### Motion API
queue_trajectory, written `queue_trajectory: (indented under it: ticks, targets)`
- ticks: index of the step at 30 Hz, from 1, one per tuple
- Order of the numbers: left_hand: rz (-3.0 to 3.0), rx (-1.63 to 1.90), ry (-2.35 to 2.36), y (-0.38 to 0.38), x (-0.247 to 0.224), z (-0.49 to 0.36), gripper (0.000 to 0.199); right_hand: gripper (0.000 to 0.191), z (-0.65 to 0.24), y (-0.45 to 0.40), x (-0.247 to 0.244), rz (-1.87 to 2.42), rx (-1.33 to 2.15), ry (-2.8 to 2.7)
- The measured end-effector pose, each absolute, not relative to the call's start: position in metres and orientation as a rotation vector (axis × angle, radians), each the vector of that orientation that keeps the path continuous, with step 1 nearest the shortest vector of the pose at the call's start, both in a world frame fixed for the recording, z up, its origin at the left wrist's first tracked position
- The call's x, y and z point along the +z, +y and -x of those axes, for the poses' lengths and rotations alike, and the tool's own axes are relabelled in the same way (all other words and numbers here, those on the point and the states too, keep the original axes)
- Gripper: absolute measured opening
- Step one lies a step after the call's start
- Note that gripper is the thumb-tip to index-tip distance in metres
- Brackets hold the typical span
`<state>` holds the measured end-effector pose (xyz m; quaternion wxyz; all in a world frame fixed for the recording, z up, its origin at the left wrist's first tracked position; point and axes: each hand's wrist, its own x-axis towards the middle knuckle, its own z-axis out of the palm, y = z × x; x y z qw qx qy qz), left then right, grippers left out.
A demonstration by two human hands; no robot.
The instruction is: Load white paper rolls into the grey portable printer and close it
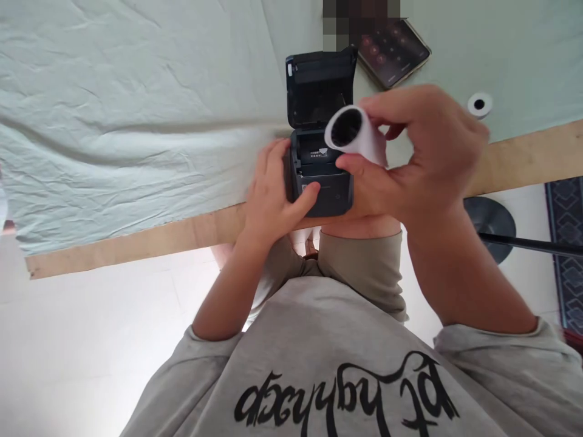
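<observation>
A small dark label printer sits at the table's front edge with its lid raised and its paper bay exposed. My left hand grips its left side, fingers along the edge and thumb on the front top. Above the bay's right side, my right hand pinches a white paper roll between thumb and fingers. The roll is tilted, its dark hollow core facing the printer. It partly covers the bay; whether it touches the printer I cannot tell.
Beyond the lid lies a phone with a lit screen, beside a pixelated patch. A second, smaller white roll rests on the pale green cloth at right. The wooden table edge shows. A round black base and patterned rug are on the floor.
</observation>
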<state>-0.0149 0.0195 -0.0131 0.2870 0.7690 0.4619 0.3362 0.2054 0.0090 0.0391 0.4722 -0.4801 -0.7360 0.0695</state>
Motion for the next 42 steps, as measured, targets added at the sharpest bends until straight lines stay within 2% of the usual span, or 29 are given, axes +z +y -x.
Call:
queue_trajectory:
  ticks: [2, 7, 13, 22, 28, 33, 39, 40, 42]
  targets:
    - [-2.076, 0.829, 1.226, 0.019, -0.014, 0.013, 0.06, 0.023, -0.203, 0.02, 0.04, 1.196, 0.118, -1.895]
    - [-1.995, 0.778, 1.27, 0.015, -0.01, 0.011, 0.069, 0.019, -0.196, 0.035, 0.033, 1.477, 0.3, -2.005]
    - [-1.978, 0.806, 1.27, 0.017, -0.017, 0.014, 0.071, 0.015, -0.192, 0.041, 0.031, 1.437, 0.301, -2.082]
    - [-1.972, 0.833, 1.256, 0.018, -0.019, 0.013, 0.071, 0.029, -0.195, 0.046, 0.026, 1.424, 0.596, -2.012]
    - [-1.987, 0.857, 1.211, 0.018, -0.017, 0.017, 0.066, 0.021, -0.198, 0.022, 0.031, 1.266, 0.43, -1.993]
    - [-1.942, 0.89, 1.194, 0.019, -0.02, 0.018, 0.057, 0.011, -0.199, -0.009, 0.01, 1.113, 0.341, -2.029]
    - [-1.999, 0.865, 1.235, 0.019, -0.021, 0.017, 0.069, 0.006, -0.209, -0.009, 0.006, 1.119, 0.324, -1.859]
    - [-2.006, 0.854, 1.222, 0.018, -0.02, 0.018, 0.073, 0.011, -0.211, -0.002, 0.008, 1.172, 0.325, -1.81]
    - [-2.016, 0.829, 1.194, 0.018, -0.018, 0.02, 0.083, 0.034, -0.214, 0.015, 0.013, 1.297, 0.382, -1.722]
